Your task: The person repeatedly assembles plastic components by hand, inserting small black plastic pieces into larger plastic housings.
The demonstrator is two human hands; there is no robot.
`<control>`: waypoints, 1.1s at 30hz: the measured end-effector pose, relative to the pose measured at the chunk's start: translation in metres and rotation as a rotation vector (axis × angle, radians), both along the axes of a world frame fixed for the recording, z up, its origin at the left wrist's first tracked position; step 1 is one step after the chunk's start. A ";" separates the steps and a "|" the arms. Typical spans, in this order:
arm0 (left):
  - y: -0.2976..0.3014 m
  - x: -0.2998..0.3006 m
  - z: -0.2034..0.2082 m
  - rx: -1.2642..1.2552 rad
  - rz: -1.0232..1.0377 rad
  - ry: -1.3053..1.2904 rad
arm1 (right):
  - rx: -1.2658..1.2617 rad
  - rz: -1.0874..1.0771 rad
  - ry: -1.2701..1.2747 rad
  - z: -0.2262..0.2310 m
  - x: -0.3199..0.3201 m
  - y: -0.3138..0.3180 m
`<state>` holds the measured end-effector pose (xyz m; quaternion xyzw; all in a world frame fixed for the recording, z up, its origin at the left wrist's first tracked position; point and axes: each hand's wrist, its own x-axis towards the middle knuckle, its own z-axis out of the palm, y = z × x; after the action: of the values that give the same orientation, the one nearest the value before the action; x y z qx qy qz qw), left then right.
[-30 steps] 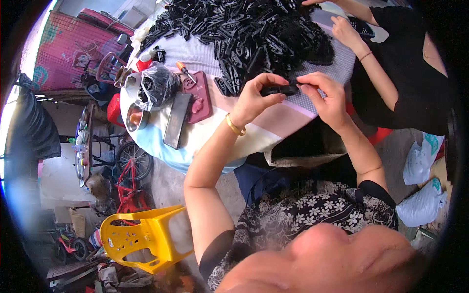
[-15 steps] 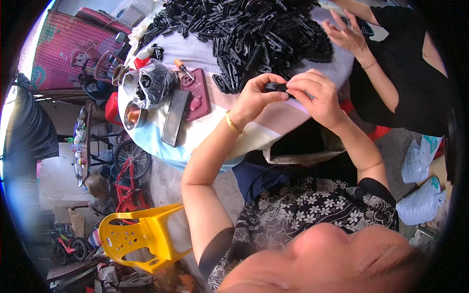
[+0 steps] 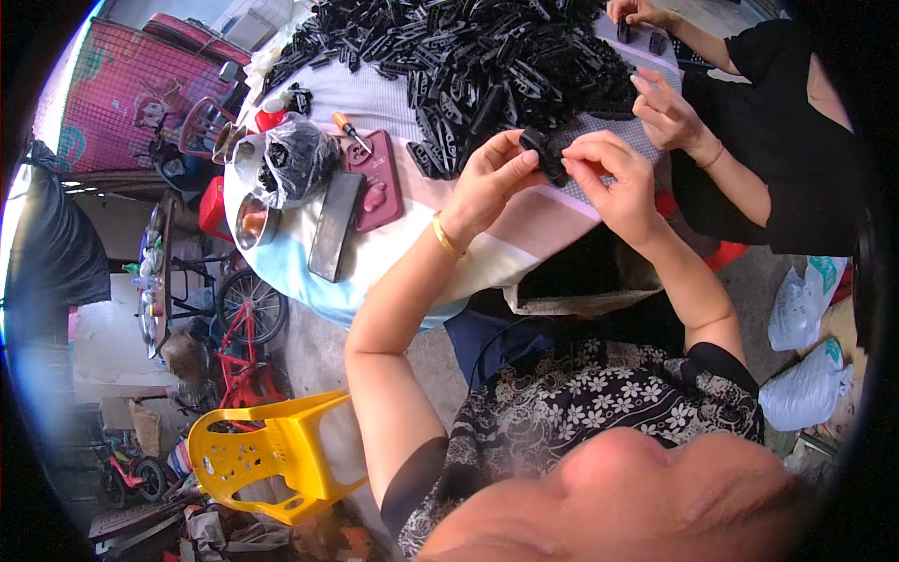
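Over the near edge of the cloth-covered table, my left hand [image 3: 489,183] pinches a small black plastic part [image 3: 537,148] between thumb and fingers. The part is tilted, with its lower end toward the right. Close beside that end is my right hand [image 3: 616,180], its thumb and fingertips pressed together. Anything between those fingertips is too small or hidden to make out. Just beyond both hands, a big heap of similar black plastic parts [image 3: 487,70] covers the far side of the table.
Left on the tablecloth [image 3: 440,253] are a dark oblong block [image 3: 336,228], a maroon case [image 3: 382,201], an orange-handled screwdriver [image 3: 345,124], a plastic bag [image 3: 314,159] and a metal bowl [image 3: 272,225]. A co-worker's hand [image 3: 672,117] is at the right. A yellow chair [image 3: 323,459] stands lower left.
The black part has turned from lying level to a downward tilt in my left hand. My right fingertips have drawn slightly away from it. The co-worker's near hand has moved lower; another hand shows.
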<state>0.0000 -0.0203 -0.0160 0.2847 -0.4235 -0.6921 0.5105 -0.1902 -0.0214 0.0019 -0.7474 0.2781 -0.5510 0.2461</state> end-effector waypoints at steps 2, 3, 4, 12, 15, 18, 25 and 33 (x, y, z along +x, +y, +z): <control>0.004 -0.007 0.001 -0.035 0.035 -0.065 | -0.040 -0.009 -0.004 0.002 -0.001 0.002; 0.005 -0.010 0.005 -0.073 0.072 -0.133 | -0.083 -0.015 -0.011 0.003 -0.001 0.003; 0.005 -0.008 0.008 -0.071 0.073 -0.134 | -0.082 -0.015 -0.011 0.005 -0.002 0.003; 0.003 0.002 0.008 0.189 -0.178 -0.101 | -0.429 0.035 0.266 0.009 -0.006 0.001; 0.005 0.002 0.011 0.204 -0.222 -0.200 | -0.466 0.039 0.311 0.005 -0.006 0.000; 0.005 0.006 0.014 0.205 -0.282 -0.269 | -0.491 0.015 0.330 0.000 -0.009 0.000; 0.010 0.006 0.018 -0.019 -0.356 -0.366 | -0.428 0.033 0.347 -0.001 -0.014 0.005; 0.028 -0.011 0.016 -0.405 -0.133 -0.885 | 0.237 0.177 0.209 -0.013 -0.028 0.012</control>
<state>-0.0105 0.0074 0.0004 0.4187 -0.7432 -0.4395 0.2814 -0.2183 -0.0090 -0.0115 -0.7879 0.2982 -0.4097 0.3500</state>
